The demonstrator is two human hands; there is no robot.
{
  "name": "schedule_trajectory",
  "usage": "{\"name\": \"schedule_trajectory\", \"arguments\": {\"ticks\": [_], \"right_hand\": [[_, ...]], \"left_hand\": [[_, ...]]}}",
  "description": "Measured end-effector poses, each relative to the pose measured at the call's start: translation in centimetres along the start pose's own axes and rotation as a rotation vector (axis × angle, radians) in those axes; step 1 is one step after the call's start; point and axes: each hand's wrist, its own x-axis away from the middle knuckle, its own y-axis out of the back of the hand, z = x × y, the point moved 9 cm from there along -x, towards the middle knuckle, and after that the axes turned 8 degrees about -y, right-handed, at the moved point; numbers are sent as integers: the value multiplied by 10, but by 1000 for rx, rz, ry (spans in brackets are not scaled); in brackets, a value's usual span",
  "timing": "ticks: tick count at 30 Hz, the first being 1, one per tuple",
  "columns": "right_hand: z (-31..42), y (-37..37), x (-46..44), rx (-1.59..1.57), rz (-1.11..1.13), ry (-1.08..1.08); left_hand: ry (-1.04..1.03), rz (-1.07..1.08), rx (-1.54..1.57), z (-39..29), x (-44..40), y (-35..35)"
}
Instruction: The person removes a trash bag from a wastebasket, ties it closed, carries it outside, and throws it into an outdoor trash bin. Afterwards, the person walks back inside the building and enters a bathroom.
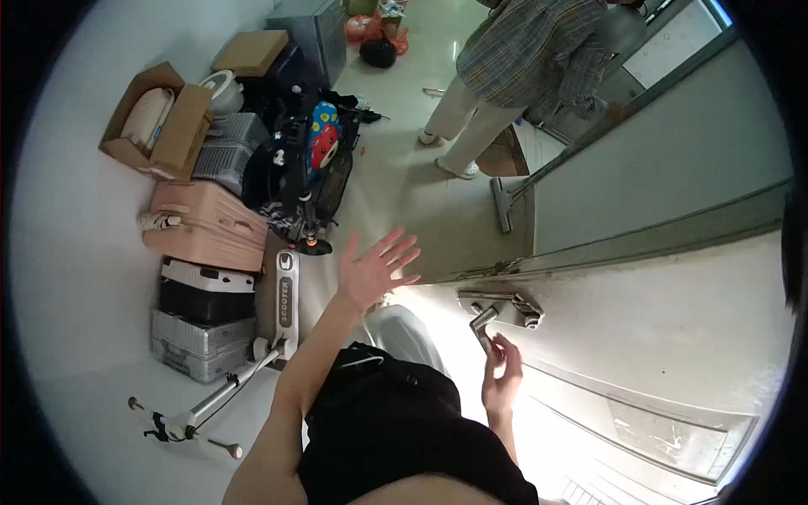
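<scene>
My left hand (370, 271) is raised in front of my body with its fingers spread and holds nothing. To the right, my right hand (503, 375) has its fingers curled round the end of a metal door handle (482, 324). The handle sits on a metal lock plate (526, 310) at the edge of a pale door (623, 320), which stands beside me on the right.
A white scooter (287, 295) leans at the left, beside stacked suitcases (210, 225) and an open cardboard box (183, 126). Ahead, another person (526, 59) stands near a floor squeegee (502, 206). Bags (377, 52) lie on the floor farther back.
</scene>
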Motion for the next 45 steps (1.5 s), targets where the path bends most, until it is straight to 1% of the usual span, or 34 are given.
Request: {"name": "schedule_trajectory", "arguments": {"ticks": [1, 2, 5, 6, 9, 10, 14, 16, 20, 23, 25, 28, 29, 32, 33, 36, 38, 39, 40, 41, 42, 43, 44, 45], "right_hand": [[3, -27, -11, 60, 178, -48], [5, -28, -23, 55, 145, -63], [-12, -49, -53, 160, 366, -313], [-9, -48, -59, 154, 348, -342], [-24, -51, -68, 346, 362, -615], [-26, -56, -73, 342, 359, -638], [-17, -53, -70, 641, 0, -456], [-23, -59, -72, 690, 4, -596], [-30, -62, -72, 823, -45, -752], [-33, -64, -66, 829, 13, -788], [-43, -54, -60, 824, 43, -824], [-53, -55, -48, 874, -28, -718], [-55, -55, -43, 883, -22, -729], [-57, -46, -35, 762, 205, -875], [-58, -39, -34, 763, 207, -876], [-64, -46, 2, 641, 360, -1006], [-43, -39, 25, 621, 310, -1099], [-31, -46, 36, 456, 447, -1284], [-13, -54, 46, 274, 590, -1455], [-3, -53, 43, 259, 598, -1459], [14, -74, 33, -34, 691, -1346], [33, -87, 16, -318, 781, -1213], [34, -93, 9, -328, 801, -1210], [22, -83, -20, -222, 467, -1091]], "left_hand": [[-5, -13, -18, -7, -13, -3], [-5, -13, -53, -18, -32, -11], [74, 29, -131, -31, -74, -26], [105, 25, -149, -34, -83, -28], [187, 72, -162, -42, -109, -39], [216, 90, -165, -45, -118, -42], [354, 113, -186, -55, -143, -39], [443, 111, -198, -65, -152, -45], [494, 115, -153, -83, -165, -61], [487, 114, -140, -101, -169, -62], [512, 96, -158, -88, -175, -67], [545, 67, -163, -70, -187, -44], [550, 53, -160, -66, -192, -33], [551, 16, -179, -43, -206, -6], [538, 2, -208, -42, -215, 6], [513, -15, -296, -50, -235, 42], [480, -17, -381, -57, -239, 60], [487, -19, -385, -60, -239, 66], [429, -24, -459, -70, -243, 71], [369, -30, -536, -85, -244, 73], [371, -36, -553, -98, -239, 66], [1, -30, -1186, -147, -241, 34], [-413, -18, -1791, -189, -226, -16], [-881, 0, -2361, -209, -200, -60]]}}
